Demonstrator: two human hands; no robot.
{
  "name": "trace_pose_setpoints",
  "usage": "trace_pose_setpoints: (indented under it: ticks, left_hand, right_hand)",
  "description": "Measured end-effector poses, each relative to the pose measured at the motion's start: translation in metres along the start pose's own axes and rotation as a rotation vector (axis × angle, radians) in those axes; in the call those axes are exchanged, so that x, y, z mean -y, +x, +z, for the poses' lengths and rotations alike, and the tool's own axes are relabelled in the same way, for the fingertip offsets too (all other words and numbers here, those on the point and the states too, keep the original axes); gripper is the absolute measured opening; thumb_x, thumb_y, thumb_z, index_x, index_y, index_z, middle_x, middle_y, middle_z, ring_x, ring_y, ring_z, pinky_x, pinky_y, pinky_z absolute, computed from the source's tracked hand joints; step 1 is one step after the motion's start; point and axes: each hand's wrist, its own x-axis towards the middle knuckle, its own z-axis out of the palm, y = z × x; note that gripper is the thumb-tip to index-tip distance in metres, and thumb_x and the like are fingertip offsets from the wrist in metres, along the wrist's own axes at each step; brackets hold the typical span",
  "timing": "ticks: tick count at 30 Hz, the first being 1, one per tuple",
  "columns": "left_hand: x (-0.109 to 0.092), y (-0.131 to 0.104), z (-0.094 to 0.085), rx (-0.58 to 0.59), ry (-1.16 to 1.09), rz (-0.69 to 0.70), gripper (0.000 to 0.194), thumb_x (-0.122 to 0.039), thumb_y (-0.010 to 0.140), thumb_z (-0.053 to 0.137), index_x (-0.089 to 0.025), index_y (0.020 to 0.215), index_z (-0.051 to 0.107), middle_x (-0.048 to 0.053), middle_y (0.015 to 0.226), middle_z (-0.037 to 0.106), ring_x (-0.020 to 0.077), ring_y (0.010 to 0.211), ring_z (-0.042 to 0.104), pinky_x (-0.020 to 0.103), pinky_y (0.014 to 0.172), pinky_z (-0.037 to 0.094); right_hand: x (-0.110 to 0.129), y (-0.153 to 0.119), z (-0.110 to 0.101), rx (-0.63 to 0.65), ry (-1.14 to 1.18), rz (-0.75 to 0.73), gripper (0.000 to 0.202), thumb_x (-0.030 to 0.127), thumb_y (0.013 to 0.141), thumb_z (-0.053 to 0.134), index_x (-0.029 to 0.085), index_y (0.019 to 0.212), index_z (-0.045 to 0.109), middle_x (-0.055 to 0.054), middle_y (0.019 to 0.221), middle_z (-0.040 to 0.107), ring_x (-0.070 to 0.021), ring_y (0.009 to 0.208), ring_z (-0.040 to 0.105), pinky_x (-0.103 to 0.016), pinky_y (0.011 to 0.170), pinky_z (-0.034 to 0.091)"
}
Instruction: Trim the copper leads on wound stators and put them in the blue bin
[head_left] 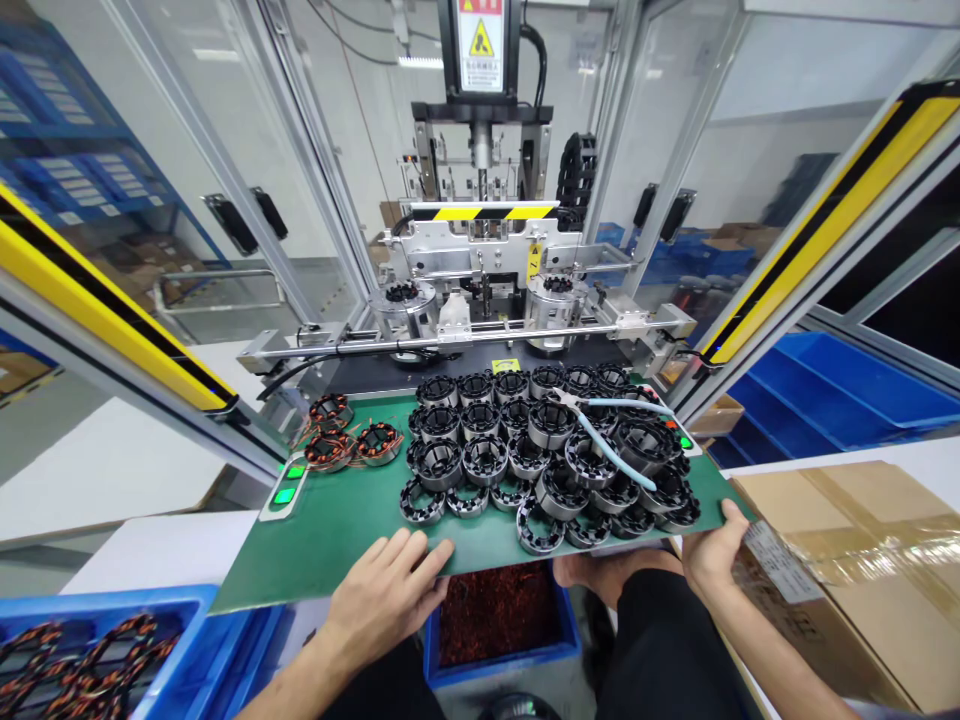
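Ahead of you, past clear panels set in metal frames, stands a white wall above a grey floor. To your left you have blue shelving and a white table; a pale strip of light shows high on that side. Cardboard boxes sit in your right background

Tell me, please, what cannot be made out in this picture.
Head view:
Left hand: palm hidden by the back of the hand.
Right hand: fingers mostly hidden by the hand and green tabletop.
Ring stack: lower rings partly covered by upper ones.
Bottom-left blue bin: cut off by picture edges.
Warning sign: print too small.
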Motion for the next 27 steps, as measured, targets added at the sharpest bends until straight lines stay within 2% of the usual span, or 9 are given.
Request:
trace_pose_setpoints:
  ticks: [5, 10, 16, 23, 27]
  left_hand:
    - [-0.0005, 0.0018, -0.0031, -0.001, -0.008, 0.009, 0.02, -0.031, 0.103, 0.058, -0.022, 0.117, 0.068, 0.005, 0.093, 0.064, 0.0226, 0.09, 0.058, 0.035, 0.082, 0.041]
    - [-0.0016, 0.0027, -0.004, -0.007, -0.017, -0.001, 0.022, -0.031, 0.107, 0.05, -0.021, 0.116, 0.068, 0.005, 0.093, 0.064, 0.0232, 0.09, 0.057, 0.035, 0.082, 0.04]
    - [-0.0006, 0.0002, -0.0019, 0.004, -0.014, 0.003, 0.02, -0.03, 0.103, 0.057, -0.022, 0.118, 0.068, 0.005, 0.095, 0.065, 0.0234, 0.092, 0.058, 0.035, 0.083, 0.04]
    - [-0.0001, 0.0019, -0.0027, 0.006, -0.006, 0.003, 0.02, -0.03, 0.101, 0.06, -0.022, 0.118, 0.068, 0.005, 0.094, 0.065, 0.0225, 0.091, 0.059, 0.035, 0.082, 0.041]
    - [-0.0004, 0.0024, -0.0033, -0.003, -0.005, 0.006, 0.02, -0.03, 0.101, 0.06, -0.022, 0.117, 0.068, 0.005, 0.094, 0.065, 0.0225, 0.09, 0.059, 0.035, 0.081, 0.042]
  right_hand:
    - [0.0036, -0.0032, 0.0016, 0.004, -0.021, -0.003, 0.038, 0.048, 0.078, 0.059, 0.023, 0.104, 0.07, -0.001, 0.117, 0.078, -0.0242, 0.126, 0.066, -0.04, 0.11, 0.056]
    - [0.0022, -0.0012, 0.0001, 0.007, -0.029, 0.006, 0.04, 0.052, 0.075, 0.061, 0.022, 0.101, 0.069, -0.002, 0.117, 0.077, -0.0248, 0.132, 0.063, -0.04, 0.113, 0.053]
    - [0.0029, -0.0015, 0.0022, -0.004, 0.013, -0.02, 0.041, 0.047, 0.076, 0.061, 0.021, 0.106, 0.07, -0.002, 0.119, 0.077, -0.0238, 0.134, 0.062, -0.039, 0.115, 0.053]
    - [0.0022, -0.0007, 0.0016, 0.01, 0.0, -0.018, 0.04, 0.049, 0.076, 0.06, 0.022, 0.104, 0.069, -0.002, 0.116, 0.077, -0.0244, 0.129, 0.064, -0.041, 0.114, 0.053]
    - [0.0006, 0.0003, 0.0006, 0.009, 0.013, -0.04, 0.042, 0.049, 0.075, 0.062, 0.021, 0.105, 0.069, -0.002, 0.114, 0.076, -0.0234, 0.129, 0.063, -0.038, 0.114, 0.051]
